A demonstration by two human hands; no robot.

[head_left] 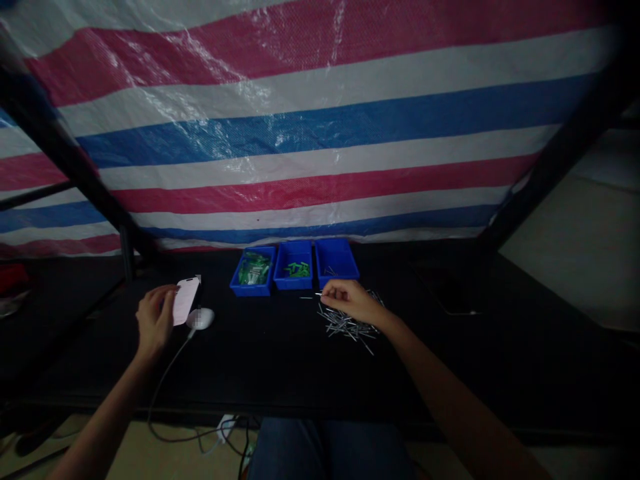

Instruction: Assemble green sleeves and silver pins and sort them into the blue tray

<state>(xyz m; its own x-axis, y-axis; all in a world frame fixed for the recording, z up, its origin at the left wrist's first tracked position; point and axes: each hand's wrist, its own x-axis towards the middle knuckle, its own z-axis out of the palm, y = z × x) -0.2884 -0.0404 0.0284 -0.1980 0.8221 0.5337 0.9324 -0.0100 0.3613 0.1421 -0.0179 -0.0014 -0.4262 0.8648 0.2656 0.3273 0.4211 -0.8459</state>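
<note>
Head view: a striped tarp in red, white and blue hangs behind a black tabletop in dim light. At the far left lies a red item, too blurred to name, and a black frame post slants down toward the tabletop. Next comes the person's left hand, bent over the left edge of a smartphone with a bright, pale screen; its fingers are curved, but whether they grip the phone or only touch it, I cannot tell. Just beside the phone's lower right corner sits a white rounded device, whose pale cable runs down past the near edge. Three blue plastic bins stand in a row farther right: the left bin contains a clear bag of green pieces, the middle bin some loose green plastic plugs, the right bin a few thin metal pieces. Below, the person's jeans show under the near edge. In front of the right bin, the right hand has its thumb and fingertips drawn narrow, pinching a nail-like pin at their tips. Beneath and beside that hand spreads a loose pile of similar metal pins, pointing every way. Farther right lies a dark flat object, hard to make out, well apart from the pile.
</note>
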